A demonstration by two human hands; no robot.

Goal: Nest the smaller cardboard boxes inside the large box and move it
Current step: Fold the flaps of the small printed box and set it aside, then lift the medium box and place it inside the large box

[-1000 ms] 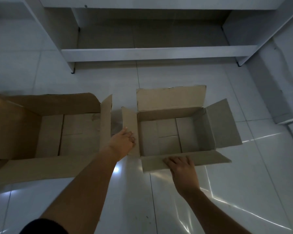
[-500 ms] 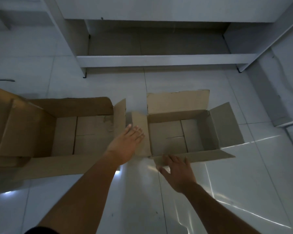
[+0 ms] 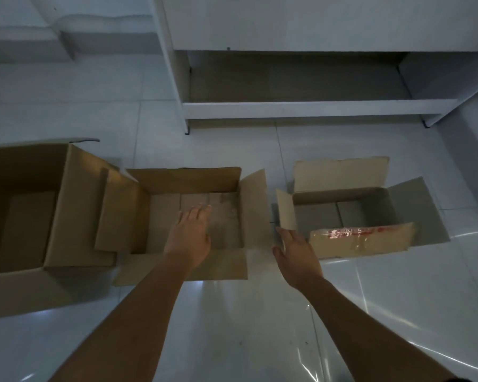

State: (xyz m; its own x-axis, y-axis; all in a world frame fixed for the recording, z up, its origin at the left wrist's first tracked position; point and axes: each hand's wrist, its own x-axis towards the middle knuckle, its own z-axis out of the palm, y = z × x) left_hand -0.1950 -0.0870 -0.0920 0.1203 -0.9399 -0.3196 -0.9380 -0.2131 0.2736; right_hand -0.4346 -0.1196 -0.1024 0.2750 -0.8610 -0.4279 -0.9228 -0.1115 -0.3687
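Observation:
Three open cardboard boxes stand in a row on the tiled floor. The large box (image 3: 66, 205) is at the far left, partly cut off by the frame. A medium box (image 3: 255, 205) sits in the middle and the small box (image 3: 340, 175) at the right, its near flap raised and showing red print. My left hand (image 3: 189, 235) hovers flat over the medium box's opening, fingers spread, holding nothing. My right hand (image 3: 297, 252) is open beside the small box's near left corner, close to its left flap; contact is unclear.
A white shelf unit (image 3: 301, 108) stands behind the boxes with a low empty compartment. A white wall or panel (image 3: 469, 161) borders the right side. Glossy grey floor tiles (image 3: 246, 326) stretch toward me in front of the boxes.
The view swung left, bringing the large box into sight. My left hand moved from the small box's left flap to over the medium box. The small box's near flap now stands raised.

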